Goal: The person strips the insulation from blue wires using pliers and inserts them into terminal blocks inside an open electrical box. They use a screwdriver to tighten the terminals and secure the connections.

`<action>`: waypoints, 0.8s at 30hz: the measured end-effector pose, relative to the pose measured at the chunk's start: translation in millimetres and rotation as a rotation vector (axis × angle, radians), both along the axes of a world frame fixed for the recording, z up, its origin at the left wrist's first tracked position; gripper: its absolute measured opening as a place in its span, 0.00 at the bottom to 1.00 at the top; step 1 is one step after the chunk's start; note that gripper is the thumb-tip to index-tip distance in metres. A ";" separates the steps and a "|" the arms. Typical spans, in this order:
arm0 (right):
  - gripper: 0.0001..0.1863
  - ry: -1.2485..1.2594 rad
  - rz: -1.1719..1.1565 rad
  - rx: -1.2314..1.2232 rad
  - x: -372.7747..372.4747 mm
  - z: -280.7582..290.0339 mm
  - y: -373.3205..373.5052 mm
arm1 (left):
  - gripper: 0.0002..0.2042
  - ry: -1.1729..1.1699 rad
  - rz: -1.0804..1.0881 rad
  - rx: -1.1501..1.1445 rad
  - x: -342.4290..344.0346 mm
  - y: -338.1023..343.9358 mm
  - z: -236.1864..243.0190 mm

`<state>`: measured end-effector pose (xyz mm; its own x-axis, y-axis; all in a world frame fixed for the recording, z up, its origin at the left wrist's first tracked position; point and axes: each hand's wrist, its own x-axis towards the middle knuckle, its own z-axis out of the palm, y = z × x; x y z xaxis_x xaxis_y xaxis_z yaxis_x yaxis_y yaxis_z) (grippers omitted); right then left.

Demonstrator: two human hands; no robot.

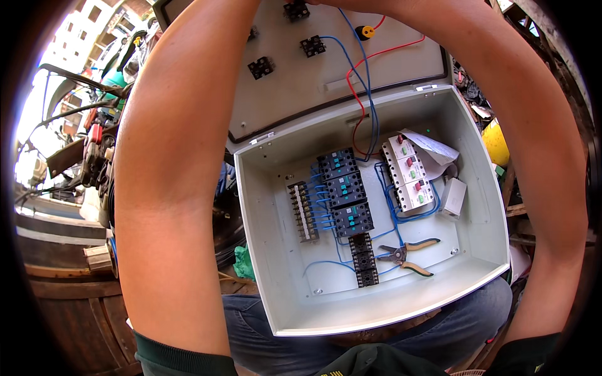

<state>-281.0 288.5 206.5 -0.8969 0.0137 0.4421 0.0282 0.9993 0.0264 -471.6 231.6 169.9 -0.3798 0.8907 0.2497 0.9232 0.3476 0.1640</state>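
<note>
Both my forearms reach up over an open grey metal electrical enclosure [276, 301] on my lap. My left hand is beyond the upper edge. Only a sliver of my right hand [342, 3] shows at the top, near a black contact block [296, 10] on the raised lid [288, 103]; its fingers are hidden. Further contact blocks [312, 46] and a yellow-and-black round part [365, 32] sit on the lid, with red and blue wires [370, 94] running down. Inside are black contactors [346, 188], a terminal strip [303, 212], white motor breakers [409, 172] and black relay sockets [364, 260].
Wire-cutting pliers [407, 255] lie open on the enclosure floor. A small white box [452, 198] and a folded paper sheet [433, 149] rest beside the breakers. Scrap and metal parts crowd the left, near a brown wooden cabinet [75, 319]. A yellow object [495, 143] stands at right.
</note>
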 end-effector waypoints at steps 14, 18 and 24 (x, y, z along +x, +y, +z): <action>0.14 -0.066 0.106 -0.023 2.7 3.2 -1.0 | 0.11 -0.013 0.024 0.017 -1.8 -12.9 -0.1; 0.12 0.219 0.174 -0.039 0.2 -22.1 -8.2 | 0.12 -0.018 0.045 0.010 -5.3 -18.0 -4.3; 0.10 -0.047 0.152 -0.081 0.7 2.1 -2.4 | 0.12 -0.043 0.023 0.068 -6.7 -13.9 -5.1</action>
<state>-280.3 286.2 208.6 -0.9112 -0.0893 0.4022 -0.1222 0.9909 -0.0570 -478.3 217.7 164.8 -0.4120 0.8631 0.2922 0.9065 0.3558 0.2273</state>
